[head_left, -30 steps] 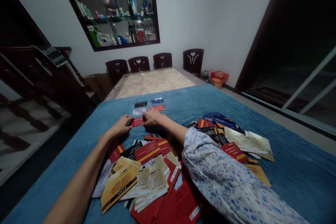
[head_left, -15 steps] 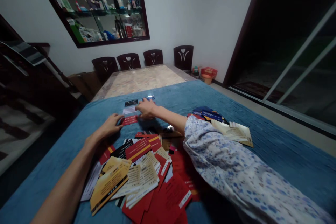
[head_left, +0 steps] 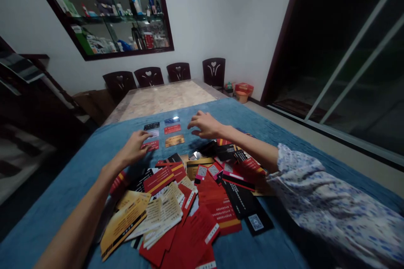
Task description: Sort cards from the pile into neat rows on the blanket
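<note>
Beige marbled surface (head_left: 164, 96) at the back, blue cloth (head_left: 246, 113) over the near part, and a big messy card pile (head_left: 195, 231) sprawled right in front of the person. That loose patterned sleeve (head_left: 341, 206) hangs close to the pile's right side, so I'd lift the forearm a bit or it could sweep stuff around.

Right hand (head_left: 206, 125) looks empty, fingers loosely spread above the cloth beyond the pile. Left hand (head_left: 135, 145) has its thumb and fingers parted by the white card (head_left: 153, 134) and near red card (head_left: 151, 145); can't tell if it's actually touching either. Those two plus a black card (head_left: 152, 126) make the left column. Right column is a blue card (head_left: 172, 121), far red card (head_left: 172, 129) and gold card (head_left: 174, 141).

Tip: nudge each one lightly by its edges rather than pressing down, since soft cloth probably bunches, and leave even gaps.
</note>
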The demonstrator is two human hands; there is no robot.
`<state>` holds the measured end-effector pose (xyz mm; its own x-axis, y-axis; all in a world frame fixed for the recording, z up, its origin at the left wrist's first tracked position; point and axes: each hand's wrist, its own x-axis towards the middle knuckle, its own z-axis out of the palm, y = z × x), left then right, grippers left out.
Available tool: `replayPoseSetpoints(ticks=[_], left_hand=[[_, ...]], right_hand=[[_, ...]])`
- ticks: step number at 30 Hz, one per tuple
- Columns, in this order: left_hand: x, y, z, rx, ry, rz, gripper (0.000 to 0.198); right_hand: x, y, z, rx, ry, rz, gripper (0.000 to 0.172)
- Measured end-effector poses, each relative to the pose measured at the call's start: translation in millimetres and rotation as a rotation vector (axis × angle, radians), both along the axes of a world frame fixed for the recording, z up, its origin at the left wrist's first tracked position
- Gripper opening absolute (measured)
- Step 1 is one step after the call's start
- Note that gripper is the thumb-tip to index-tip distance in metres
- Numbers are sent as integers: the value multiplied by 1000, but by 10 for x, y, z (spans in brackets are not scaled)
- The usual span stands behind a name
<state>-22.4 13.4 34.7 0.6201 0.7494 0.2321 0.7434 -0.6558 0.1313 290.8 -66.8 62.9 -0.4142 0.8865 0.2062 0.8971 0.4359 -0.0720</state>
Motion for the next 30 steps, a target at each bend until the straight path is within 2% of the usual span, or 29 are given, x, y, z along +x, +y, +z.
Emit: replayPoseSetpoints(ticks=[6, 14, 20, 22, 25, 30], left_hand=[[452, -351, 62, 10, -56, -167, 39], [1067, -789, 17, 35, -37, -389, 37], [1486, -921, 9, 146, 51, -449, 26], [1597, -954, 7, 163, 85, -477, 30], [1723, -1011, -13, 183, 172, -477, 37], [1838, -1073, -73, 238, 284, -565, 24]], right_hand=[[439, -303, -211, 56, 81, -4, 28], [897, -697, -426, 133, 201, 51, 25], [989, -827, -477, 117, 242, 127, 25], [987, -840, -486, 79, 224, 150, 26], [969, -864, -497, 24, 194, 169, 30], [935, -903, -507, -43, 177, 131, 39]])
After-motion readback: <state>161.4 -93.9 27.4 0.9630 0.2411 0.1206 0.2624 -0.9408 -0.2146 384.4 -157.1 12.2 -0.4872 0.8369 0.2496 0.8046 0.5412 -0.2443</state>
